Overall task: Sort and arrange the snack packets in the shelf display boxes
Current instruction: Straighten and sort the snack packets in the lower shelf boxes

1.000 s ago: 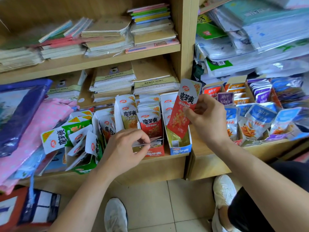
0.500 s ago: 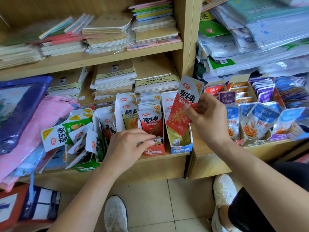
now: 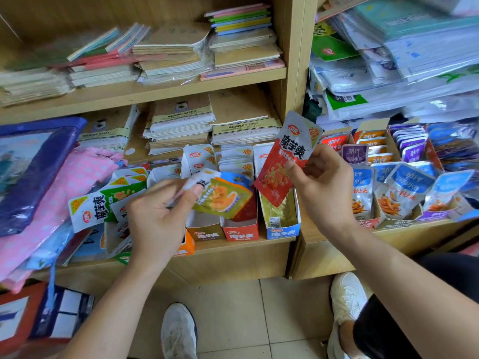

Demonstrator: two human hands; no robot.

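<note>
My right hand (image 3: 324, 182) pinches a red snack packet (image 3: 285, 156) upright above the blue display box (image 3: 283, 230). My left hand (image 3: 158, 216) holds a fanned bunch of packets, a yellow-green one (image 3: 221, 199) on top, lifted over the red display box (image 3: 241, 233) and the brown display box (image 3: 206, 230). More white-topped packets (image 3: 236, 160) stand in the rows behind. A green packet (image 3: 96, 206) lies loose at the left over a tipped green box.
Blue, purple and orange fish-snack packets (image 3: 404, 187) fill boxes on the right shelf. Notebooks (image 3: 178, 123) are stacked behind the boxes and on the shelf above. Pink dotted fabric (image 3: 51, 193) hangs at the left. White shoes (image 3: 178, 330) stand on the tiled floor.
My left hand has pulled a bunch of packets up out of the red box and turned them sideways. The right hand with the red packet has barely moved.
</note>
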